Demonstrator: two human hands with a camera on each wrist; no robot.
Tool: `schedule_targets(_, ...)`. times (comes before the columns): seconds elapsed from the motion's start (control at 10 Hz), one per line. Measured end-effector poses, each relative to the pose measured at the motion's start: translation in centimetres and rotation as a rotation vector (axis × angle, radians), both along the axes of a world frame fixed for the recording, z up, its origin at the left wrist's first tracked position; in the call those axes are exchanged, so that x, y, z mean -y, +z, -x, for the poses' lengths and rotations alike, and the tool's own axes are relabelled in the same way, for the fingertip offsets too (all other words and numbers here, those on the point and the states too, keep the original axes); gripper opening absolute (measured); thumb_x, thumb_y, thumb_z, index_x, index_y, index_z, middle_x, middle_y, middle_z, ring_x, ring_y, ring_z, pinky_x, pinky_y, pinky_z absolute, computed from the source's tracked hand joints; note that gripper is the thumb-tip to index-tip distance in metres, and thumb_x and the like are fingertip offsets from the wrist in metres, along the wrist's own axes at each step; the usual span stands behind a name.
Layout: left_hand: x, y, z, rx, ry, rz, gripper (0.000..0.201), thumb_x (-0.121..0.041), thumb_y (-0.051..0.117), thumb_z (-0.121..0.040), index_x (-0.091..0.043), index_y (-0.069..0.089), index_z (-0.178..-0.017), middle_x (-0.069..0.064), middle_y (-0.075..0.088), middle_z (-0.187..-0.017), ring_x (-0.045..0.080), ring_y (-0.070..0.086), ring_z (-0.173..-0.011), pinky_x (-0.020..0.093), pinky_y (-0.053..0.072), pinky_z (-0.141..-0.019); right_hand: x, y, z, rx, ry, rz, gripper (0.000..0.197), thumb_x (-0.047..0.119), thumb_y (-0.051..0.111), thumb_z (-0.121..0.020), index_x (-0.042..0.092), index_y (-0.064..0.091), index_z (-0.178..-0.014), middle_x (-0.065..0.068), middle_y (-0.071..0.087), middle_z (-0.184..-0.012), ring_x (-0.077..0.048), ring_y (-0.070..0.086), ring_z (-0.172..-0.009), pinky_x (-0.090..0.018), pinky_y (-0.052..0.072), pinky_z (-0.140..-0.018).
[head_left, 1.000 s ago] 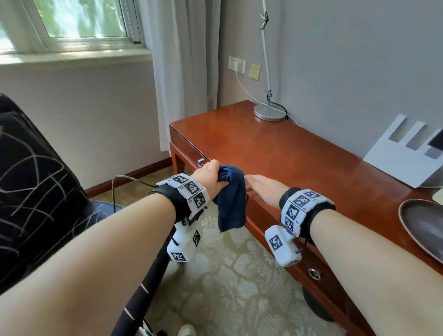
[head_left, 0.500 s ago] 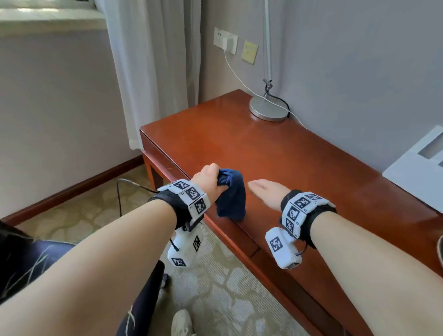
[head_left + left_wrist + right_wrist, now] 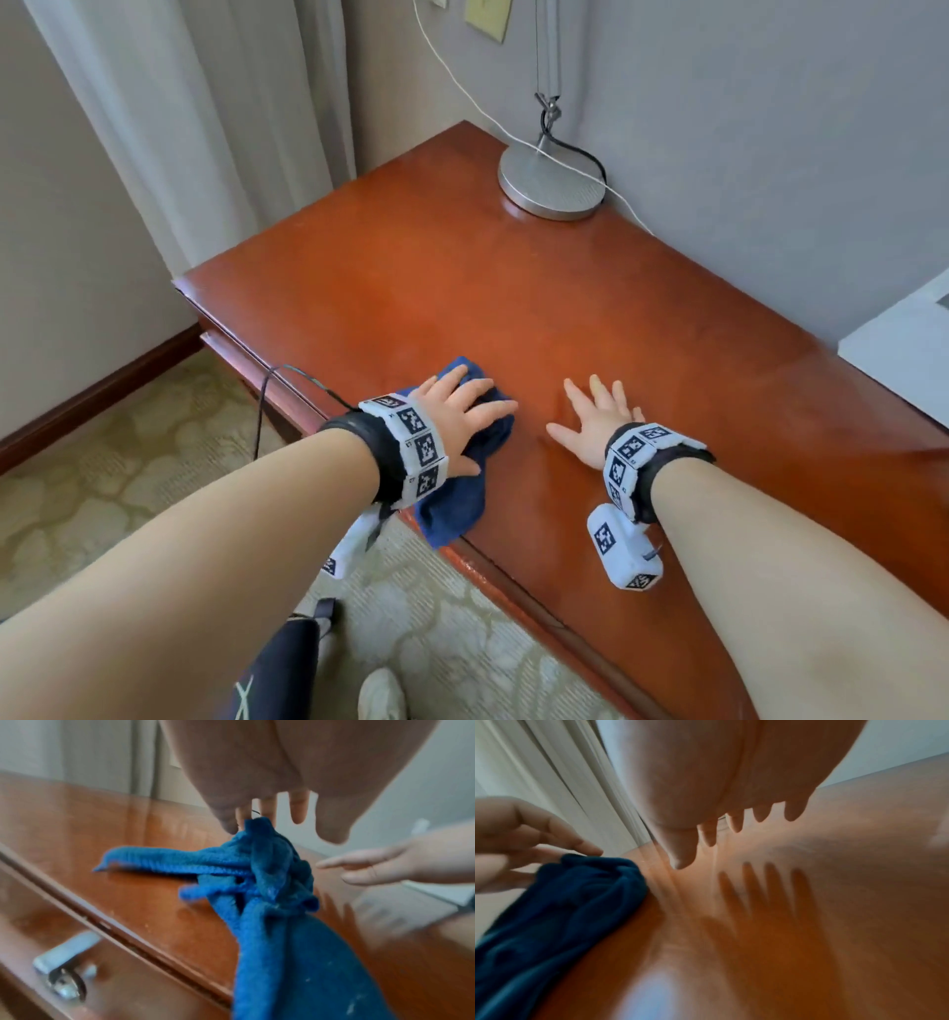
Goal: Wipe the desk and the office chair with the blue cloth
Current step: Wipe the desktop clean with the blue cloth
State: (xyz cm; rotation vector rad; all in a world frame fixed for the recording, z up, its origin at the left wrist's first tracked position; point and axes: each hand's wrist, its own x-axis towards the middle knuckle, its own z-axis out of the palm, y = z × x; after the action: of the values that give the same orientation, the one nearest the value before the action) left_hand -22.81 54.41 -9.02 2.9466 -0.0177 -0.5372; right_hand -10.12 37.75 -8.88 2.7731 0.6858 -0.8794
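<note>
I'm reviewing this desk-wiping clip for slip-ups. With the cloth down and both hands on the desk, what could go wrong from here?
1. The blue cloth is bunched and hangs over the desk front edge; the left hand lies on it with straight fingers, no grip, so a stroke may leave it behind or drag it off.
2. The lamp base and its white cable sit at the far corner; a long sweep could snag them.

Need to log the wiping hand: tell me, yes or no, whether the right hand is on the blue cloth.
No. In the head view the right hand lies spread over bare desk, while the left hand rests on the blue cloth.
</note>
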Motion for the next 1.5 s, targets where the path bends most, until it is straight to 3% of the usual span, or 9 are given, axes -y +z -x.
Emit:
schedule_targets(0.1,-1.0,-0.5,-0.6,-0.169,-0.129,-0.184,0.081,-0.049,0.050,-0.091,-0.040,-0.009,-0.146,0.002,-0.019,-0.155,0.033,-0.014,-0.143,0.044,0.011,-0.115,0.1,-1.5,-0.6,-0.053,0.030,0.052,0.074,0.063,0.028,-0.091,0.035,-0.014,-0.146,0.002,-0.025,-0.153,-0.025,-0.022,-0.141,-0.049,-0.006,-0.115)
schedule_targets(0.2,-1.7,-0.6,-3.2,-0.244,-0.118,-0.182,0.074,-0.044,0.043,-0.095,-0.041,-0.011,-0.145,0.000,-0.023,-0.154,0.031,-0.016,-0.142,0.043,0.021,-0.112,0.7,-2.6,-0.7,-0.059,0.064,0.053,0.075,0.066,0.022,-0.090,0.036,-0.021,-0.143,0.003,-0.033,-0.150,-0.024,-0.028,-0.139,-0.049,-0.012,-0.113)
schedule_targets(0.4,-0.9,-1.5,-10.1,-0.246,-0.065,-0.152,0.066,-0.042,0.037,-0.098,-0.043,-0.010,-0.145,-0.002,-0.024,-0.154,0.035,-0.018,-0.141,0.044,0.017,-0.115,0.7,-2.6,-1.3,-0.092,0.098,0.069,0.077,0.067,0.021,-0.089,0.035,-0.023,-0.143,0.001,-0.035,-0.149,-0.026,-0.031,-0.137,-0.051,-0.015,-0.111)
schedule_targets(0.7,-2.9,-2.7,-14.1,-0.171,0.040,-0.083,0.060,-0.043,0.036,-0.098,-0.040,0.001,-0.147,0.001,-0.016,-0.156,0.031,-0.016,-0.142,0.046,0.022,-0.113,-2.9,-1.6,-7.1,0.047,0.126,-0.110,0.075,0.064,0.033,-0.089,0.035,-0.004,-0.148,-0.002,-0.015,-0.156,-0.024,-0.020,-0.142,-0.045,-0.010,-0.114)
schedule_targets(0.9,-14.8,-3.8,-14.1,0.045,0.359,-0.052,0.061,-0.032,0.043,-0.097,-0.032,0.010,-0.149,0.009,-0.002,-0.156,0.036,-0.002,-0.142,0.040,0.007,-0.116,-7.3,-2.8,-9.2,-0.010,0.074,0.046,0.075,0.068,0.017,-0.089,0.032,-0.019,-0.145,-0.003,-0.029,-0.152,-0.026,-0.027,-0.139,-0.050,-0.012,-0.113)
schedule_targets(1.1,-26.1,-2.2,-12.4,0.095,0.922,-0.016,0.052,-0.033,0.051,-0.093,-0.022,0.035,-0.141,0.019,0.031,-0.142,0.039,0.035,-0.127,0.046,0.029,-0.107,-7.7,-2.7,-9.4,-0.055,0.064,0.116,0.076,0.069,0.013,-0.088,0.031,-0.025,-0.142,-0.003,-0.035,-0.149,-0.027,-0.030,-0.137,-0.052,-0.012,-0.113)
schedule_targets(1.2,-27.5,-1.9,-12.0,0.047,0.944,0.006,0.060,-0.003,0.054,-0.089,-0.017,0.033,-0.144,0.024,0.023,-0.145,0.046,0.035,-0.125,0.048,0.034,-0.101,-7.9,-2.5,-9.3,-0.055,0.063,0.123,0.076,0.068,0.012,-0.088,0.031,-0.026,-0.142,-0.003,-0.036,-0.148,-0.027,-0.031,-0.137,-0.051,-0.013,-0.113)
schedule_targets(1.3,-25.6,0.0,-14.0,0.053,0.946,0.096,0.051,-0.003,0.050,-0.091,-0.010,0.037,-0.140,0.025,0.029,-0.142,0.045,0.042,-0.120,0.044,0.039,-0.095,-8.0,-2.3,-9.1,-0.054,0.065,0.124,0.076,0.068,0.012,-0.088,0.031,-0.025,-0.142,-0.003,-0.036,-0.148,-0.027,-0.031,-0.137,-0.051,-0.013,-0.112)
schedule_targets(1.5,-14.5,2.5,-21.0,0.254,0.425,0.181,0.052,-0.020,0.043,-0.097,-0.030,0.027,-0.146,0.010,0.026,-0.148,0.035,0.046,-0.119,0.037,0.040,-0.090,-7.9,-2.5,-9.2,-0.052,0.063,0.089,0.077,0.070,0.014,-0.087,0.033,-0.023,-0.143,-0.002,-0.035,-0.149,-0.027,-0.031,-0.137,-0.051,-0.015,-0.111)
